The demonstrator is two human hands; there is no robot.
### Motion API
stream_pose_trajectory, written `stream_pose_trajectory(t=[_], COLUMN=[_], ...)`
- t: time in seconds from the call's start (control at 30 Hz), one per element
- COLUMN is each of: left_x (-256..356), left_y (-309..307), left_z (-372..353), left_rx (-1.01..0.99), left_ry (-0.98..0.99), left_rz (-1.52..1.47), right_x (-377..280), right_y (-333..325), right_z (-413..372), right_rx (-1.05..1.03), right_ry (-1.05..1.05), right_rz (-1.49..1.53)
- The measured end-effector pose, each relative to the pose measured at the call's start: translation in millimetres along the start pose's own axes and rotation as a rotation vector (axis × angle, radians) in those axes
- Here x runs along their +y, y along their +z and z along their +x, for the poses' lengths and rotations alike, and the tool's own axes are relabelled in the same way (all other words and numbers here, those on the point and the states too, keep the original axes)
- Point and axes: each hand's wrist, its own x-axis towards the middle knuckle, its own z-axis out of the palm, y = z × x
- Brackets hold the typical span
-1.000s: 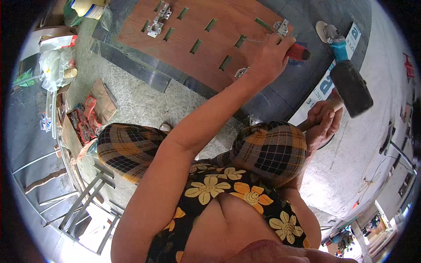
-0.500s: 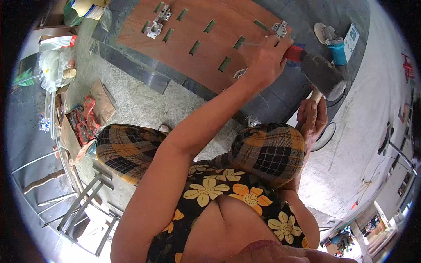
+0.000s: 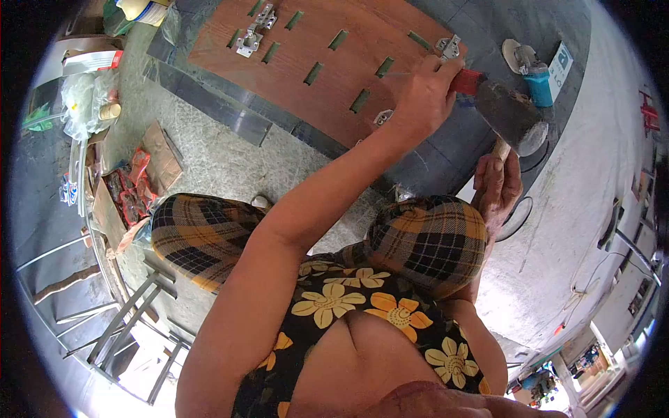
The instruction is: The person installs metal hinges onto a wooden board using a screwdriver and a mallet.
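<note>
Left hand: the left hand point(image 3: 426, 97) is clenched around the red-handled chisel point(image 3: 465, 81), arm stretched out over the knees, and the blade end is hidden behind the fingers.
Right hand: the right hand point(image 3: 498, 188) is wrapped tight low on the wooden shaft of the hammer point(image 3: 509, 115).
Contact: the dark hammer head sits right at the butt of the chisel handle, touching or as near as I can tell.
Board: the brown board point(image 3: 306, 42) lies flat on the dark surface point(image 3: 432, 164), and the chisel meets it at its near right edge.
Slots: a scatter of narrow cut slots point(image 3: 359, 101) runs across the board, and one lies just beside the left hand.
Fittings: one metal hinge point(image 3: 252, 36) rests at the far left of the board. Another hinge piece point(image 3: 447, 47) sits just beyond the knuckles.
Nearby: a teal power tool point(image 3: 536, 73) stands past the hammer head, apart from it. An open carton of red packets point(image 3: 129, 195) sits on the floor point(image 3: 223, 160), well to the left.
Doing it well: I'd say the hammer face should land square on the chisel butt, with the chisel held firm at one angle.
Watch for: the fingers sit close to the strike point, so a glancing blow could catch them or skid the blade across the veneer.
Grip note: short, controlled taps look wiser than big swings this near the edge.
</note>
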Motion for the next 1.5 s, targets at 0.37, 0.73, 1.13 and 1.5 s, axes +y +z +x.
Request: stream_pose_trajectory(t=[0.37, 0.73, 1.13, 1.5], left_x=[2.9, -1.1, -30.3, -14.5], left_y=[-5.6, -16.5, -72.8, -111.9], left_z=[-2.2, 5.1, 42.4, 15.5], left_rx=[0.036, -0.029, 0.022, -0.038], left_ry=[-0.041, -0.003, -0.209, -0.255], left_rz=[0.018, 0.008, -0.364, -0.324], right_x=[0.7, -2.9, 9.6, 27.4], right_y=[5.5, 5.6, -21.8, -20.6], right_z=[-0.6, 2.0, -5.4, -10.0], right_rx=[0.036, 0.026, 0.049, 0.053], right_ry=[0.000, 0.040, -0.055, -0.056], right_rz=[0.042, -0.023, 0.153, 0.199])
